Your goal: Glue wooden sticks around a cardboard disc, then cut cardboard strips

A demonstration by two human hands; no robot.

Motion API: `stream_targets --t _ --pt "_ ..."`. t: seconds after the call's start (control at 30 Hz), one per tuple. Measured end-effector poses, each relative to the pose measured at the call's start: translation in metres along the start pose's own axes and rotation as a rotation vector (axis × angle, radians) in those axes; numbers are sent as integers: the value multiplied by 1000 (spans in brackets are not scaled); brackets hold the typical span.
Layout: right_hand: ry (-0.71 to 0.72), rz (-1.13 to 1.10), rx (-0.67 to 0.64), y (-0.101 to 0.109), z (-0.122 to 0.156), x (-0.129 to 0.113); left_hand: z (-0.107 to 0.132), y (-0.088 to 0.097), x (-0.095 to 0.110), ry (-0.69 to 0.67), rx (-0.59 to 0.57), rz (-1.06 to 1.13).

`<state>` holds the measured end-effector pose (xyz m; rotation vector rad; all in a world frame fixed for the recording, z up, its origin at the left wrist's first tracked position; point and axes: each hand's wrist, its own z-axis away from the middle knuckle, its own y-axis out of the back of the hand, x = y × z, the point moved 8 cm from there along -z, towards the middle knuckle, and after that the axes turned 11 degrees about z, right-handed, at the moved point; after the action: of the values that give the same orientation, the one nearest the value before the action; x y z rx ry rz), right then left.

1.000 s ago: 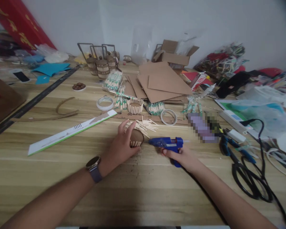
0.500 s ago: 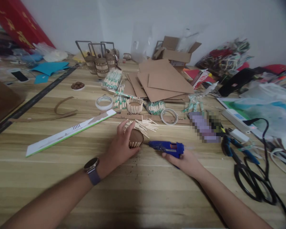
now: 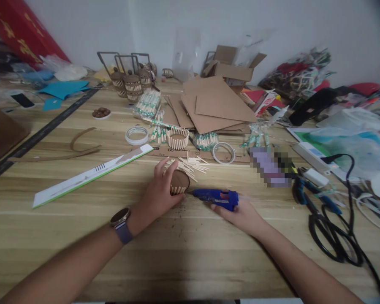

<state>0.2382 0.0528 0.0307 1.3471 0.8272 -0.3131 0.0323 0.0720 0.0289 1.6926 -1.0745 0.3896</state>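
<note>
Your L hand (image 3: 158,192) is curled over the half-built basket (image 3: 179,182), tipped on its side on the table (image 3: 190,253). Your R hand (image 3: 240,213) grips the glue gun (image 3: 215,197), nozzle just beside the basket's stick wall. Behind: loose sticks (image 3: 194,164), then an upright stick basket (image 3: 177,138) w/ cardboard floor. Farther left, a small dish (image 3: 100,113) holds brown round bits.
</note>
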Motion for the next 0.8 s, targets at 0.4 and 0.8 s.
stream_targets --t 0.4,0.8 --pt "-3 33 8 -1 1 3 0 0 -1 19 -10 12" --pt "24 33 5 -5 1 -5 0 0 -1 4 -8 2"
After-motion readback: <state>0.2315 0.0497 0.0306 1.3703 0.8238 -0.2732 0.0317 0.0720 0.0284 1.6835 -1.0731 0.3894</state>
